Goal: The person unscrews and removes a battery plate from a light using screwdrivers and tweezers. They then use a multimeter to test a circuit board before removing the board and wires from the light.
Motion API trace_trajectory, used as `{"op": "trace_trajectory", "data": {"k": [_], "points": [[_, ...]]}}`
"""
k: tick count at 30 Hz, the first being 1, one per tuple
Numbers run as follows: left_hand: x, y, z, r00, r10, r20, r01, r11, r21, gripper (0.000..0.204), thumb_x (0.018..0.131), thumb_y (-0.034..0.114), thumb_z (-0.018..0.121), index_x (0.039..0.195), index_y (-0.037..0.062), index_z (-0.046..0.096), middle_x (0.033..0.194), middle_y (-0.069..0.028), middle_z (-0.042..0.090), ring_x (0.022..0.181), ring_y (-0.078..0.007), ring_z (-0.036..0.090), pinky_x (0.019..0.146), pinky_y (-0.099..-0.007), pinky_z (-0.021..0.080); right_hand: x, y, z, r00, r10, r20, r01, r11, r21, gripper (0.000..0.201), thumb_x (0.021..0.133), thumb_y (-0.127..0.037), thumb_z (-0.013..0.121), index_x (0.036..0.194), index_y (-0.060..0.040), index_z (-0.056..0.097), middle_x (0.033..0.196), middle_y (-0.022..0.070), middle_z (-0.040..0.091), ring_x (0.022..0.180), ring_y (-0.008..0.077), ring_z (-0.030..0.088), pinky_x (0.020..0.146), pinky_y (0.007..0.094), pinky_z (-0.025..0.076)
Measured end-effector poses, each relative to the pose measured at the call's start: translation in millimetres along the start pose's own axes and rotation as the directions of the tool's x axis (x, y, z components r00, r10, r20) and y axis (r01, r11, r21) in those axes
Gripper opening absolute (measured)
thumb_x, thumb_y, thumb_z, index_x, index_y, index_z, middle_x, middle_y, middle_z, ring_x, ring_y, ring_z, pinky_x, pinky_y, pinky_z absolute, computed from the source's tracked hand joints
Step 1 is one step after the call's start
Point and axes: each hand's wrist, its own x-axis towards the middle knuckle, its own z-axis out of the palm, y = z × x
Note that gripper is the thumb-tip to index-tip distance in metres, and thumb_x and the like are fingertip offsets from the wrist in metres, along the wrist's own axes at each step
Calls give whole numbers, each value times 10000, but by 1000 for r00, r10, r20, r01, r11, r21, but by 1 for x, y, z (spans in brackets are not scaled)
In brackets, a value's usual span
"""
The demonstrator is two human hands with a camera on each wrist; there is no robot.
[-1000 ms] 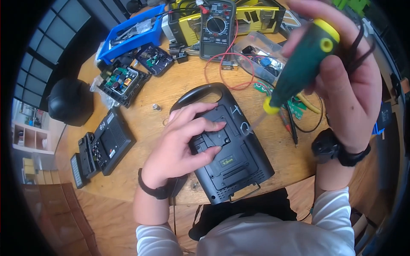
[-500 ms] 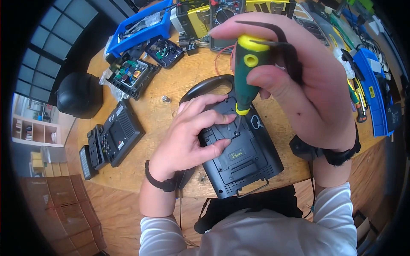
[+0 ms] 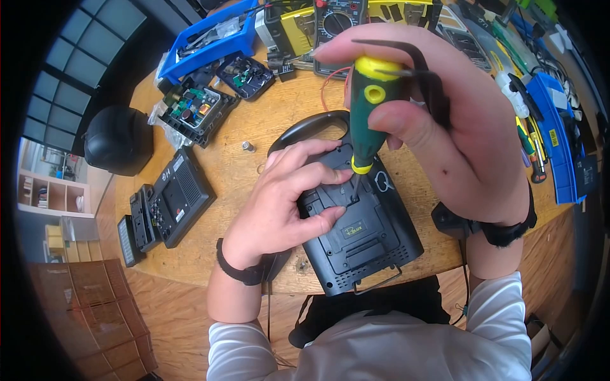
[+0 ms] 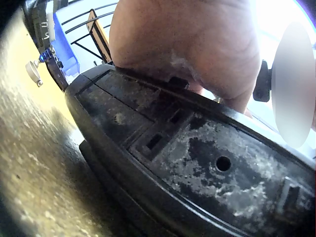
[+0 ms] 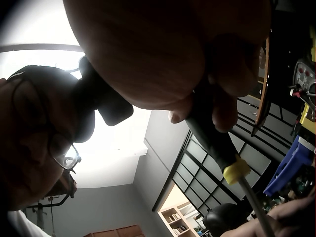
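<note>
A black device (image 3: 395,222) with a handle loop lies on the wooden table, its panelled face up. My left hand (image 3: 273,209) rests on that face, thumb and index finger apart on either side of a recess. My right hand (image 3: 470,136) grips a green and yellow screwdriver (image 3: 366,120), whose shaft reaches down to the panel between thumb and index. Its exact tip contact is too small to tell. In the left wrist view the palm (image 4: 187,39) lies against the device's side (image 4: 197,143). The right wrist view has the screwdriver (image 5: 215,140) below the gripping hand (image 5: 143,59).
Left on the table are a dark device (image 3: 181,198), a small metal cylinder (image 3: 247,147) and an opened circuit housing (image 3: 197,111). A blue tray (image 3: 210,47) and a multimeter (image 3: 335,24) stand behind; a blue tool bin (image 3: 551,136) is at right.
Over the last second my right hand brought the screwdriver left and down onto the device's panel. It has barely moved in the last half second. My left hand stays on the device.
</note>
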Motion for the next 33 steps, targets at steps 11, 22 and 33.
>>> {"op": "trace_trajectory", "data": {"k": [11, 22, 33], "points": [[-10, 5, 5, 977, -212, 37, 215, 965, -152, 371, 737, 194, 818, 1088, 102, 740, 1398, -152, 580, 1249, -358, 547, 1067, -443, 383, 16, -12, -12, 955, -203, 216, 235, 963, -132, 392, 943, -210, 718, 1272, 0, 683, 1166, 130, 736, 982, 239, 685, 836, 304, 545], [-7, 2, 9, 987, -162, -12, 154, 956, -249, 387, 736, 186, 811, 1102, 104, 716, 1298, -146, 608, 1206, -349, 542, 1006, -432, 377, -1, -2, 4, 964, -263, 31, 265, 962, -72, 275, 870, -154, 802, 1090, -25, 698, 1102, 106, 749, 900, 187, 648, 682, 248, 460], [-6, 2, 4, 980, -194, 47, 200, 964, -178, 380, 729, 186, 823, 1078, 89, 707, 1369, -154, 575, 1224, -360, 529, 1050, -441, 382, 2, -28, 24, 927, 371, -50, -211, 628, 749, 395, 837, 4, 784, 1208, 21, 647, 1179, 136, 650, 1058, 219, 660, 921, 343, 553]]}}
